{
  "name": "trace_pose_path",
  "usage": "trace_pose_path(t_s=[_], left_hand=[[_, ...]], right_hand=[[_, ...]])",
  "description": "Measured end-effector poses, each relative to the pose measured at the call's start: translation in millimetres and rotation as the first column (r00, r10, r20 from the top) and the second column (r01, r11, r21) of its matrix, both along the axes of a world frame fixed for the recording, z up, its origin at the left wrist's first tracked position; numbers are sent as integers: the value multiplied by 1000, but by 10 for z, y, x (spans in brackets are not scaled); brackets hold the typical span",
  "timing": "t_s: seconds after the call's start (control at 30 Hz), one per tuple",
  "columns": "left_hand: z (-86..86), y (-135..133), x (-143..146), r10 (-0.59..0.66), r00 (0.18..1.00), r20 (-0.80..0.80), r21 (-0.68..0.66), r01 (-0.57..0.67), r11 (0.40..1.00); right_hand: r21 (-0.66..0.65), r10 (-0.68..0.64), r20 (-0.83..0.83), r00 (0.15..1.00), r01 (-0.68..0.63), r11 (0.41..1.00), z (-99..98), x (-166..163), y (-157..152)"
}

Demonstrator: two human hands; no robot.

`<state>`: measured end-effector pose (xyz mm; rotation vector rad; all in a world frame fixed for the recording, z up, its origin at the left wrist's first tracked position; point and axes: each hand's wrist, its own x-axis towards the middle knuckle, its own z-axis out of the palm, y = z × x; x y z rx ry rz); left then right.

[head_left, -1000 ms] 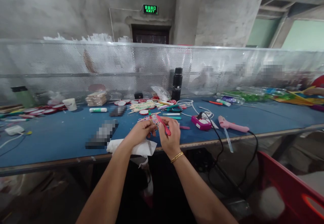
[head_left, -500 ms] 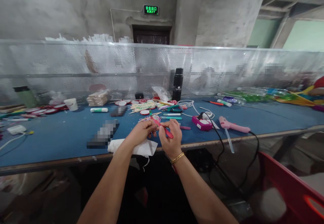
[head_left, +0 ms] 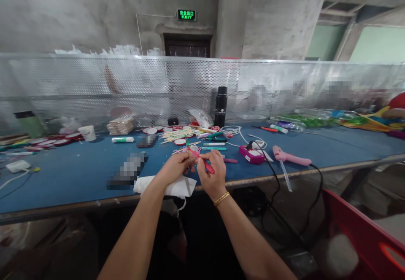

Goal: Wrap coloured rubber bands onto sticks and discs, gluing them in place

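Note:
Both hands meet just above the front edge of the blue table (head_left: 69, 179). My right hand (head_left: 212, 174) is closed around a red pen-like tool (head_left: 202, 162) that slants up to the left. My left hand (head_left: 175, 168) pinches a small colourful piece at the tool's tip; I cannot make out what it is. Under my left wrist lies a white cloth (head_left: 172, 186). A gold bracelet (head_left: 221, 198) circles my right wrist.
Behind the hands lie sticks, markers and round red-and-white discs (head_left: 180, 135). A black bottle (head_left: 220, 106) stands by the perforated metal screen. A pink glue gun (head_left: 289, 157) with a black cord and a pink box (head_left: 251, 153) lie to the right. A red crate (head_left: 363, 233) sits lower right.
Both hands stay together at the same spot. The red tool has tilted slightly and the fingers have shifted a little on the small piece.

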<state>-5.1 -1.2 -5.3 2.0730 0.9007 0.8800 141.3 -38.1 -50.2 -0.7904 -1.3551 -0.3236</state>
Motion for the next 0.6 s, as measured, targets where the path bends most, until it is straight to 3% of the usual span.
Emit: trace_pose_path(t_s=[0.6], left_hand=[[4,1,-1,-9,1000,7,-6,9,1000]], right_hand=[[14,35,0,999,-35,999,5,3,-10]])
